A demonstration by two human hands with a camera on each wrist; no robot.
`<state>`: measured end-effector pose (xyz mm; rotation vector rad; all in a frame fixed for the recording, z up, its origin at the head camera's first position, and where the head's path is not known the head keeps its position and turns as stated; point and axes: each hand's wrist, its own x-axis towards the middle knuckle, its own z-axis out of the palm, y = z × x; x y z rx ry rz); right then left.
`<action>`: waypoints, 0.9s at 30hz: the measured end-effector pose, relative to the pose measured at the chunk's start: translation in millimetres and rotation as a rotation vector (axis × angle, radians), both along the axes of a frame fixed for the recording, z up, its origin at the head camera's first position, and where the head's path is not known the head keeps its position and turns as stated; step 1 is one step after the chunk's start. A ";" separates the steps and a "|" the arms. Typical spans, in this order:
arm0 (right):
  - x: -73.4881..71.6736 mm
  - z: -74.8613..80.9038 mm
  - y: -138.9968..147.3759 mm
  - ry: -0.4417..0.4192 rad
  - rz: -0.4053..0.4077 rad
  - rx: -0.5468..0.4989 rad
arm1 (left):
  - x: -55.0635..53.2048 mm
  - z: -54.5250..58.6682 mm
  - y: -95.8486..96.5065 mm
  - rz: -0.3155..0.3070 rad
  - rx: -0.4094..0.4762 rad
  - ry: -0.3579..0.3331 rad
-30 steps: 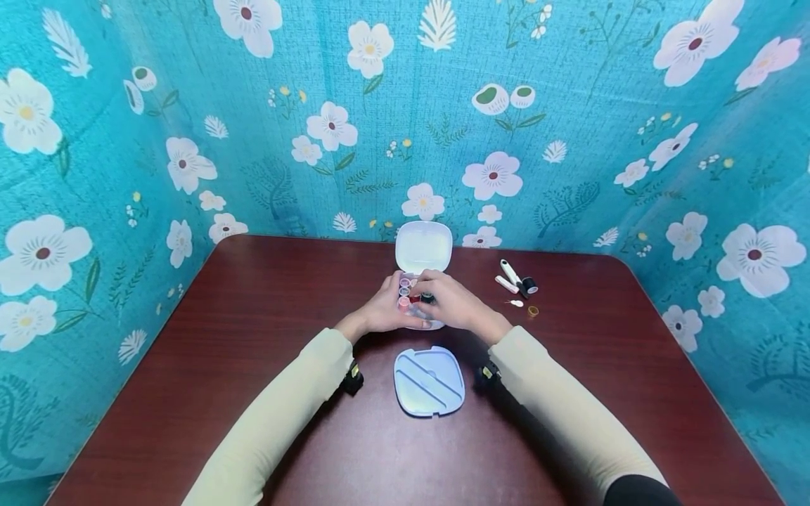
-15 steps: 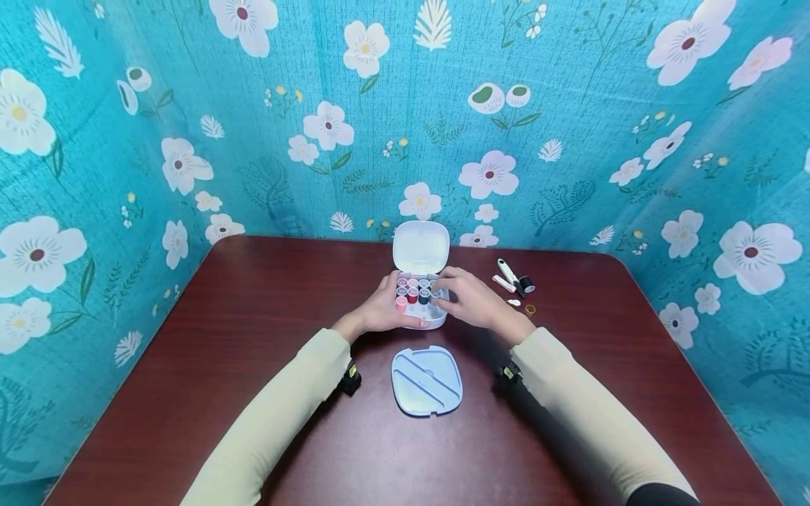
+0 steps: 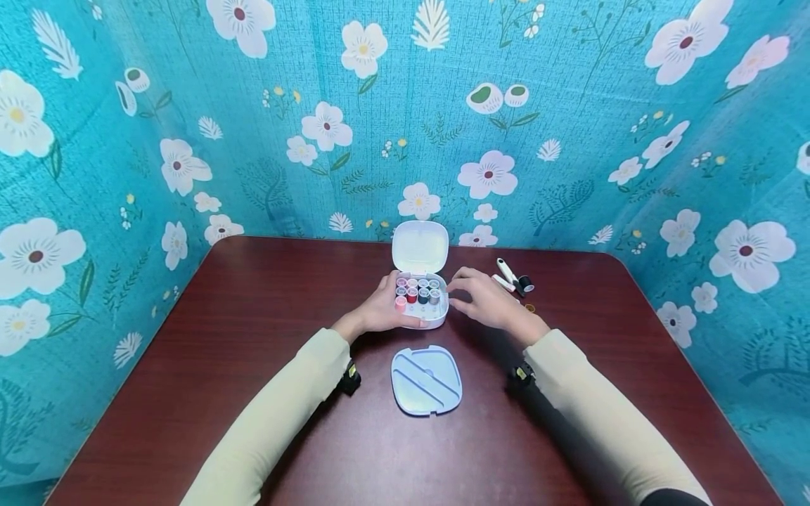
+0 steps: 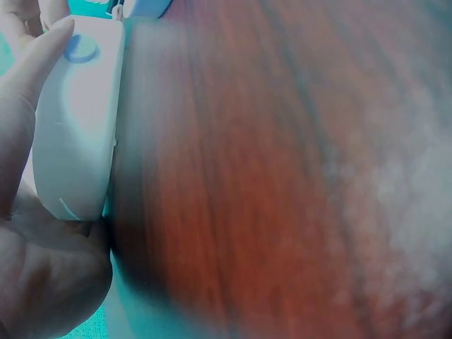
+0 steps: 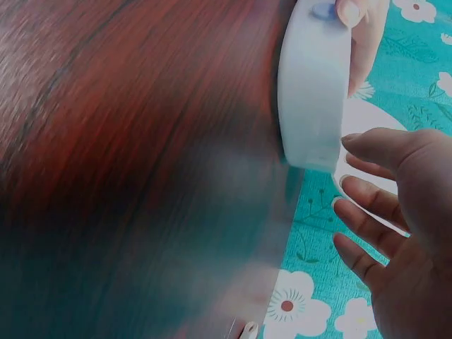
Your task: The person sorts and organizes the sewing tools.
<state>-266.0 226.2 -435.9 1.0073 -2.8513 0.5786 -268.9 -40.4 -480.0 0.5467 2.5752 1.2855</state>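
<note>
A white sewing box [image 3: 432, 325] stands with its lid [image 3: 420, 246] tipped up behind. In it several thread spools sit upright in rows, among them a red spool [image 3: 412, 296], a grey spool [image 3: 434, 297] and, alone at the front left, a pink spool [image 3: 401, 303]. My left hand [image 3: 378, 309] grips the box from the left, its thumb along the front by a blue button [image 4: 81, 48]. Just off the box's right side is my right hand [image 3: 486, 299]. The right wrist view shows its fingers spread, holding nothing.
A pale blue tray [image 3: 427, 381] with diagonal ridges lies in front of the box. Beyond my right hand are a black spool [image 3: 526, 284], a white-handled tool [image 3: 505, 268], a small white piece [image 3: 503, 283] and a yellowish ring [image 3: 529, 308], partly hidden.
My right hand has drawn back rightward out of the box, uncovering the spools. A grey spool now shows at the right end of the middle row. The left hand keeps its grip.
</note>
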 end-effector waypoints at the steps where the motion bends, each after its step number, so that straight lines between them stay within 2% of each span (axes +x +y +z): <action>1: -0.1 -0.1 1.7 -0.002 -0.005 0.007 | 0.2 0.6 -0.1 -0.001 -0.002 -0.001; 12: -3.1 -2.7 26.3 0.016 -0.064 0.029 | -1.2 0.0 -0.3 0.000 -0.010 -0.011; 18: -7.8 -1.4 45.1 0.039 -0.157 0.032 | -1.8 -3.0 0.6 -0.003 -0.010 -0.006; 27: -17.2 -5.2 73.2 0.037 -0.260 0.024 | 1.6 2.5 -0.4 0.006 0.005 -0.010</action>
